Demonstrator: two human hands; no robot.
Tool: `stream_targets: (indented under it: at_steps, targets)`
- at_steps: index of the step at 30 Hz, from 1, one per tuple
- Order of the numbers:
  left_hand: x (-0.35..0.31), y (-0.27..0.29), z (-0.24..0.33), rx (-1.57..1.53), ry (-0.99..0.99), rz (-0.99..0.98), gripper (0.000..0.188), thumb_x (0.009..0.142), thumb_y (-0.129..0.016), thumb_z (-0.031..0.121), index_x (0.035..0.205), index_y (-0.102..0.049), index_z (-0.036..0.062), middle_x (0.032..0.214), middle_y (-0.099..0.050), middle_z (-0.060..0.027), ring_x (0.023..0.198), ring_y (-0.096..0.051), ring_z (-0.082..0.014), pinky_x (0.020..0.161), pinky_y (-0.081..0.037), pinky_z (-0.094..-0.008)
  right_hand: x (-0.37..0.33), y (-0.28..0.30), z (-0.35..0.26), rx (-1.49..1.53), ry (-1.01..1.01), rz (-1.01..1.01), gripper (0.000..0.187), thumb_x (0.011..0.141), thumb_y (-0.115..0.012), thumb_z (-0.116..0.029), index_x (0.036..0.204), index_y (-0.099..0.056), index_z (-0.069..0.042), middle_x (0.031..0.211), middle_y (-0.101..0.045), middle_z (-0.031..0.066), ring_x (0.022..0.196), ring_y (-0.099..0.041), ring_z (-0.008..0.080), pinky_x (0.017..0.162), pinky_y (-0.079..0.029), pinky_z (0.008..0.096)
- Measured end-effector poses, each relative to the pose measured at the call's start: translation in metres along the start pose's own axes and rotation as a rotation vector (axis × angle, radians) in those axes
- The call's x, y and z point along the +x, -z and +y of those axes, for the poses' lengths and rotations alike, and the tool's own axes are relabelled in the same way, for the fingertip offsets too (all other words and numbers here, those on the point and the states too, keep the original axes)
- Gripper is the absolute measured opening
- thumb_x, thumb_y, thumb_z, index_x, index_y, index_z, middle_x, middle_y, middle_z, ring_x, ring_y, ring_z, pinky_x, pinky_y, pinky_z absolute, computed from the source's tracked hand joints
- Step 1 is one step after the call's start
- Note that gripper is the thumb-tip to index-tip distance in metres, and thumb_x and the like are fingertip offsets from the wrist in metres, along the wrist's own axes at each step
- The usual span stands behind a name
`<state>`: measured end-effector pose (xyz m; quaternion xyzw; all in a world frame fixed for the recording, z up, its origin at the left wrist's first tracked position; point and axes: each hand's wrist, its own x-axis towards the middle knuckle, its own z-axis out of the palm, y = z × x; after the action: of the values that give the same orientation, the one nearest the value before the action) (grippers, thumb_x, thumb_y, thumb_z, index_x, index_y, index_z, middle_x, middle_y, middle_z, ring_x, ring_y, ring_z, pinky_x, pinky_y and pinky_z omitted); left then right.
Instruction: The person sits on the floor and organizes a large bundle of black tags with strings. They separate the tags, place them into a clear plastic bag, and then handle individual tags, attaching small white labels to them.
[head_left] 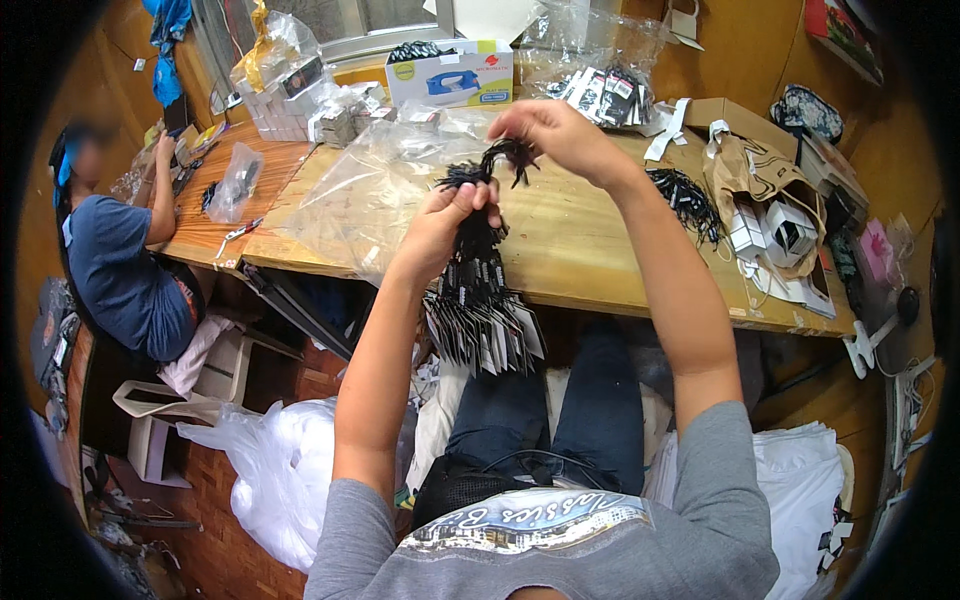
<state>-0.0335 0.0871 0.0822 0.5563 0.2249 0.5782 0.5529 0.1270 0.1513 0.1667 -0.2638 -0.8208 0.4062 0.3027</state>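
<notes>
Item: bundle of hang tags [480, 315], dark cards with pale faces, hung on black string loops gathered at the top. Position: centre of view, held in the air just in front of the near edge of the worktop [580, 250], above the person's lap. The cards fan downward, toward 6 o'clock from the grip.

Left hand [450, 215]: closed in a fist around the gathered strings, cards dangling directly below it.

Right hand [555, 130]: at 1 o'clock from the left hand, fingers pinched shut on the loose black string ends [505, 158] that rise from the fist; the strings run between the two hands.

Surroundings, outward:
- Clear plastic bags [370, 190], crumpled, on the worktop at 10 o'clock from the bundle, just beyond the left hand.
- Loose heap of black strings [685, 200] on the worktop at 3 o'clock from the right hand.
- Brown paper bag [760, 185] with small white boxes spilling out, at 3 o'clock, further off.
- Clear bag of more tags [600, 90] at 12 o'clock, behind the right hand.
- White and blue carton [450, 78] at 12 o'clock, at the far edge.
- Stack of small white boxes [285, 105] at 11 o'clock.
- Another person in a blue top [125, 270], seated at 9 o'clock at the worktop's left end.
- White plastic bag [280, 470] on the floor at 7 o'clock.
</notes>
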Motion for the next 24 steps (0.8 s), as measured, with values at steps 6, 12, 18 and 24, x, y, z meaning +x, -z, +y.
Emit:
stream_targets:
  at_steps: [6, 12, 18, 24]
  targets:
    - [-0.005, 0.002, 0.005, -0.062, -0.032, -0.022, 0.021, 0.084, -0.043, 0.024, 0.074, -0.045, 0.0061, 0.080, -0.046, -0.0041, 0.076, -0.048, -0.0167, 0.073, -0.036, -0.0281, 0.006, -0.049, 0.079, 0.561, -0.019, -0.020, 0.021, 0.078, -0.042, -0.001, 0.098, -0.049, 0.000, 0.080, -0.055, 0.0037, 0.070, -0.053, 0.0110, 0.063, -0.043, 0.0213]
    - [-0.003, -0.003, 0.020, -0.082, -0.137, -0.046, 0.021, 0.082, -0.045, 0.024, 0.072, -0.044, 0.0062, 0.078, -0.045, -0.0049, 0.077, -0.047, -0.0203, 0.075, -0.035, -0.0309, 0.027, -0.080, 0.131, 0.014, 0.025, 0.051, 0.025, 0.067, -0.043, 0.005, 0.089, -0.052, -0.003, 0.079, -0.058, 0.0096, 0.076, -0.053, 0.0211, 0.069, -0.041, 0.0289]
    - [0.010, 0.007, 0.074, -0.247, -0.341, -0.057, 0.019, 0.084, -0.041, 0.022, 0.074, -0.042, 0.0065, 0.071, -0.041, -0.0031, 0.074, -0.043, -0.0175, 0.079, -0.033, -0.0314, 0.024, -0.084, 0.141, -0.536, -0.012, -0.022, 0.036, 0.068, -0.044, -0.003, 0.103, -0.051, -0.010, 0.106, -0.050, 0.0106, 0.098, -0.047, 0.0264, 0.081, -0.037, 0.0346]
    - [0.019, -0.003, 0.121, -0.556, -0.270, -0.251, 0.009, 0.083, -0.041, 0.012, 0.076, -0.043, 0.0062, 0.072, -0.040, -0.0031, 0.072, -0.040, -0.0158, 0.084, -0.030, -0.0304, 0.014, -0.064, 0.138, -0.732, -0.162, -0.053, 0.033, 0.078, -0.038, -0.009, 0.109, -0.047, -0.016, 0.116, -0.044, 0.0053, 0.108, -0.040, 0.0232, 0.087, -0.025, 0.0536]
